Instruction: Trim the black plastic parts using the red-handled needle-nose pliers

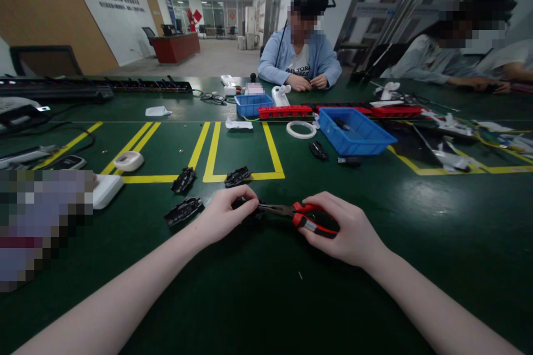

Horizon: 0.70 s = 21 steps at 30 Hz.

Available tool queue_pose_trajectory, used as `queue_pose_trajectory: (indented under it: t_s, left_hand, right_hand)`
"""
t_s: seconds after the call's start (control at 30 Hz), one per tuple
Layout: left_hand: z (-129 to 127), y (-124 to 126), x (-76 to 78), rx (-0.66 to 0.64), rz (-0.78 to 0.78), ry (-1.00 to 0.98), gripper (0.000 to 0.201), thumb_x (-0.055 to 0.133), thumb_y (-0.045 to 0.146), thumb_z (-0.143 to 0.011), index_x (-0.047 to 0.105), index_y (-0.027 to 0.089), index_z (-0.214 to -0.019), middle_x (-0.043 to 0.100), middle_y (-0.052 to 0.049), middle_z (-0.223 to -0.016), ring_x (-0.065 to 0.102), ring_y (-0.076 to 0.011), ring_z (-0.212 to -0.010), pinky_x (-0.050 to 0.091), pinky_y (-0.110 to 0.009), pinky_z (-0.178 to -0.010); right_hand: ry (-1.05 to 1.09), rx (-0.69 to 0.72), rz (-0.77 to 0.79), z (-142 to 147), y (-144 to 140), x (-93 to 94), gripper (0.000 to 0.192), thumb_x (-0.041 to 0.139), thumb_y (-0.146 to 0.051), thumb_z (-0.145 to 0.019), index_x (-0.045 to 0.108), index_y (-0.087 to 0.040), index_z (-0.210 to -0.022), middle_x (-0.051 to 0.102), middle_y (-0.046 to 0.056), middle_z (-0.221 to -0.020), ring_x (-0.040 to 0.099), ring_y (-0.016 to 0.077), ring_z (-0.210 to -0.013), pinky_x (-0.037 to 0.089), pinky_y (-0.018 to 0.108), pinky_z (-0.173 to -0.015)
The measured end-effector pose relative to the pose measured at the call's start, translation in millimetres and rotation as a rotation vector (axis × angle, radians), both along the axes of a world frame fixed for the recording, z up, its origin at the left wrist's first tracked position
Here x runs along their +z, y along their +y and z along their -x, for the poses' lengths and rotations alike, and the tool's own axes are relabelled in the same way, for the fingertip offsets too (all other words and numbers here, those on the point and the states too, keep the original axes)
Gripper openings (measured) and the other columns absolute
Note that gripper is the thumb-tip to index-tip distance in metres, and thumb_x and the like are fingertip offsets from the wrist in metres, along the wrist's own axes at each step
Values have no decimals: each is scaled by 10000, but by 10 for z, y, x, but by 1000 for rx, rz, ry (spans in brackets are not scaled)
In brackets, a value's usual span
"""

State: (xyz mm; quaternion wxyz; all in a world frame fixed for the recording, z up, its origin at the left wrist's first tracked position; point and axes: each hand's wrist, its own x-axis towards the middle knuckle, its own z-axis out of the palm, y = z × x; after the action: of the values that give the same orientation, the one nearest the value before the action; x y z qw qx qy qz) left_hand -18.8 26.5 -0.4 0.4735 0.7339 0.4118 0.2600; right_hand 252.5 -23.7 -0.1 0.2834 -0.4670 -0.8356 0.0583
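Your left hand (227,212) pinches a small, mostly hidden dark part (256,214) above the green table (266,299), at the tips of the pliers (287,211); your right hand (347,227) grips their handles. The part is likely light, stiff, brittle: hold its edges gently.

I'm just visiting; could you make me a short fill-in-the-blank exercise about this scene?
The right hand grips a red-handled tool: a pair of ____.
The loose pieces beside the left hand are ____ in colour.
The lines marked on the green table are ____.
The larger bin is coloured ____.
Missing words: pliers; black; yellow; blue.
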Motion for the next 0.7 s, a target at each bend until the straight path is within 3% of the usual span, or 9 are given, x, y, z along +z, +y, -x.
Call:
queue_pose_trajectory:
  t_s: [0.3, 0.7]
  left_hand:
    - [14, 14, -5, -17, -69, 63, 293, 532, 422, -921, 657, 169, -845, 623, -1, -787, 564, -148, -711, 422, -233, -601]
    - [12, 6, 8, -47, -119, 74, 285, 521, 407, -929, 654, 173, -839, 629, 4, -790, 569, -161, -755, 415, -247, -657]
  right_hand:
    - [-10, 57, -21, 22, 3, 49, 351, 687, -347, -775, 587, -204, -1080, 681, 70, -997, 661, 202, -859, 560, 339, -723]
    - [-133, 63, -256, -14, 3, 65, 390, 689, -353, -785, 575, -180, -1115, 695, 101, -1020, 661, 240, -913, 499, 383, -735]
